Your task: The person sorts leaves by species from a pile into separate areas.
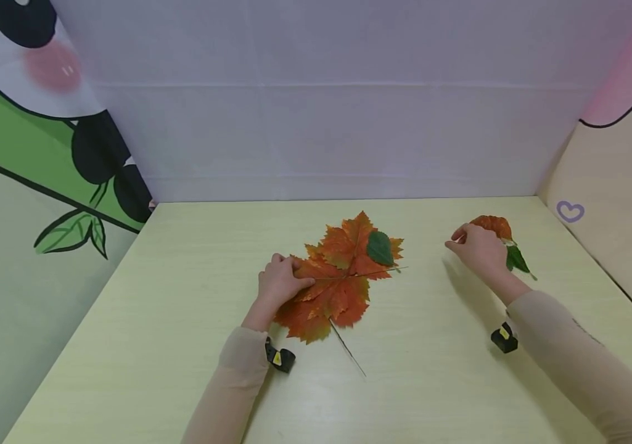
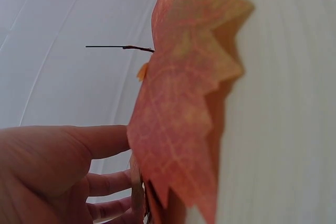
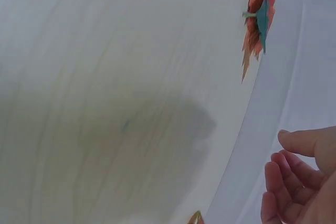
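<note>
In the head view, several orange-red maple leaves (image 1: pixel 333 302) overlap in a cluster at the middle of the table. My left hand (image 1: pixel 281 280) grips the cluster's left edge with thumb and fingers; in the left wrist view the fingertips are partly hidden behind a maple leaf (image 2: pixel 178 114). A small green leaf (image 1: pixel 380 248) lies on the cluster's upper right. At the right, my right hand (image 1: pixel 479 250) hovers over the table with loosely curled fingers and holds nothing. Beside it lie an orange-brown leaf (image 1: pixel 494 226) and a green leaf (image 1: pixel 517 259), partly covered by the hand.
The pale wooden table (image 1: pixel 182 277) meets a lilac backdrop (image 1: pixel 349 135) at its far edge. Printed cloth panels stand along the left and right sides. A thin dark stem (image 1: pixel 348 350) sticks out from the cluster toward the front.
</note>
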Tool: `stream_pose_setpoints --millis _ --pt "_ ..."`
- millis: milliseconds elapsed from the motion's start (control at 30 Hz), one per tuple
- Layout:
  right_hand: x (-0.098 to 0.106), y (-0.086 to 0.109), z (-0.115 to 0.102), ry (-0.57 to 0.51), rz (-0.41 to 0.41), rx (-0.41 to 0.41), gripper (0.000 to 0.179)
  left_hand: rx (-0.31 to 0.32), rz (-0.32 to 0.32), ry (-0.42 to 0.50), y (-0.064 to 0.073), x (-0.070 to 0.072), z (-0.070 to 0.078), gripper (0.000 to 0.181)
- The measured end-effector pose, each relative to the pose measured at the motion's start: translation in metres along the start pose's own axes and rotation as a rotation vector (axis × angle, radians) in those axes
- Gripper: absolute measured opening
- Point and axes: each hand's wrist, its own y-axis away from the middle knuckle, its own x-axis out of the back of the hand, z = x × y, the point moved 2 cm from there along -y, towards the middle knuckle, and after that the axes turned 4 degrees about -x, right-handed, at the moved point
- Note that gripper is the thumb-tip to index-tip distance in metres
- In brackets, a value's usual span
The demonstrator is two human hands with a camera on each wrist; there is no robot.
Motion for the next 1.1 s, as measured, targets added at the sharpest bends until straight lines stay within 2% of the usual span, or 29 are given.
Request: stream_pose_setpoints --millis 200,367,800,1100 --pt "-0.018 0.001 -0.036 -0.019 -0.074 0.079 0.029 -0.001 0.004 0.001 0.001 0.002 0.000 0.048" --pt "-0.034 0.001 -0.053 0.016 -0.156 0.123 0.028 -0.004 0.003 0.000 0.000 0.001 0.001 0.048" --pt "-0.058 -0.007 -0.074 0.027 -0.270 0.101 0.046 -0.008 0.013 -0.001 0.001 0.001 0.000 0.047" --pt "-0.062 -0.012 -0.081 0.062 -0.322 0.104 0.035 -0.013 0.013 -0.007 0.002 0.001 0.001 0.046"
